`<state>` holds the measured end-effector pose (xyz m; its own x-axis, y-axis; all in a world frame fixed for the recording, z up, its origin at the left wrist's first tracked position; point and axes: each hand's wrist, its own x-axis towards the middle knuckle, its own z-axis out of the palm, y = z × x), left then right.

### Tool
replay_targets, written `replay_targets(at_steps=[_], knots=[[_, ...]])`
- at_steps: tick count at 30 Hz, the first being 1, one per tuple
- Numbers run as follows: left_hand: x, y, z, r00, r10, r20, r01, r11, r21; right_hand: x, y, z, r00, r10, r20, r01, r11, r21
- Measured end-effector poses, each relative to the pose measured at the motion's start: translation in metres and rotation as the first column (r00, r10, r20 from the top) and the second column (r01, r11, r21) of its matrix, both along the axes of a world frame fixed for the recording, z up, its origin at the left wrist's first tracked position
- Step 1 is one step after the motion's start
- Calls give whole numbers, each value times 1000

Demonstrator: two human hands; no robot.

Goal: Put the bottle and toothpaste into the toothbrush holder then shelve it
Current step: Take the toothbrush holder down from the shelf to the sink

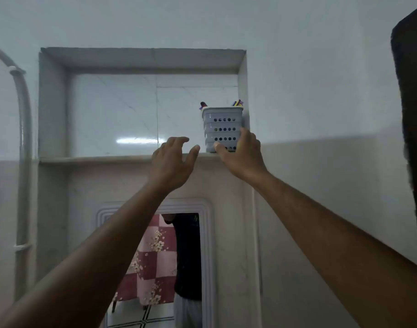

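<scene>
holder (221,129) on shelf (96,159), right corner | my right hand (240,155) grips its base, left hand (170,159) spread, empty | looks light, stiff, perforated plastic; top-heavy, I'd hold low on the sides

toothbrush holder (221,129) upright on shelf (96,159), right corner | right hand (240,154) gripping it | left hand (170,159) spread, apart

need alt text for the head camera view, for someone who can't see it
A person's right hand grips the lower part of a grey perforated toothbrush holder standing at the right end of a recessed wall shelf. The left hand hovers open beside it, touching nothing. A mirror hangs below the shelf.
</scene>
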<state>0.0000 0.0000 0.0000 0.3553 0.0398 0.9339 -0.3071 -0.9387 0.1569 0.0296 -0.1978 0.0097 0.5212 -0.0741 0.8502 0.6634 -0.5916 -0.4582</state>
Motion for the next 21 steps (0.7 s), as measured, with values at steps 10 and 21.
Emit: replay_targets(at_steps=[10,21], knots=[[28,12,2,990,88,-112,-85,996,32,24,28,16,980,-200,3,199,979,50],[28,14,-5,994,58,-97,-56,998,22,7,27,23,988,-153,-7,151,972,182]])
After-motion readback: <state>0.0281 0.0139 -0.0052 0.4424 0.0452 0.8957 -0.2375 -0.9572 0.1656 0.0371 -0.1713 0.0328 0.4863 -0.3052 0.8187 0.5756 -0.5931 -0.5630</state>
